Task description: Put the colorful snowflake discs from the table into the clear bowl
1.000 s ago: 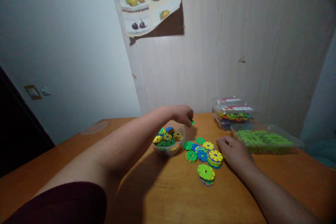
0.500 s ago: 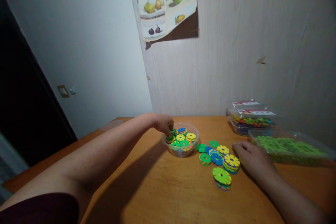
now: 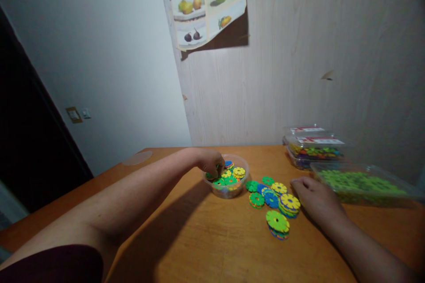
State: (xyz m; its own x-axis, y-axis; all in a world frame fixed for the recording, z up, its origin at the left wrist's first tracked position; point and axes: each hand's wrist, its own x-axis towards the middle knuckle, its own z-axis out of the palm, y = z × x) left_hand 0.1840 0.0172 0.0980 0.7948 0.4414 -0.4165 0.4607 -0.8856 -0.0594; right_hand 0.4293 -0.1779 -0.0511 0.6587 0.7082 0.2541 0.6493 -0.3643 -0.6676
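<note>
The left hand [image 3: 212, 163] is at the clear bowl [image 3: 227, 193] just below the middle of the frame, coming in over the rim from the left. Its fingers are bent and drawn together, tips down among the flower-shaped discs [image 3: 239, 172]; whether they pinch one or only press against the pile, I cannot tell, because the knuckles hide the tips. Most of the visible pile lies to the right of the fingers and toward the lower edge of the frame. The discs are round, so they have no long axis in their flat face.

The left hand is plainly the nearer one to the bowl. The right hand [image 3: 315, 196] rests on the surface [image 3: 206, 234] in the lower right, loosely curled, with nothing visible in it, though its underside is hidden. It is just beside a yellow-topped stack [image 3: 290, 201], which lies to its left. Between that stack and the bowl lie blue discs [image 3: 271, 199] and a green-topped pile [image 3: 256, 199]; a lime-topped stack [image 3: 277, 220] sits lower in the frame. A clear tray [image 3: 358, 197] of green pieces is behind the right hand, toward the right edge.
</note>
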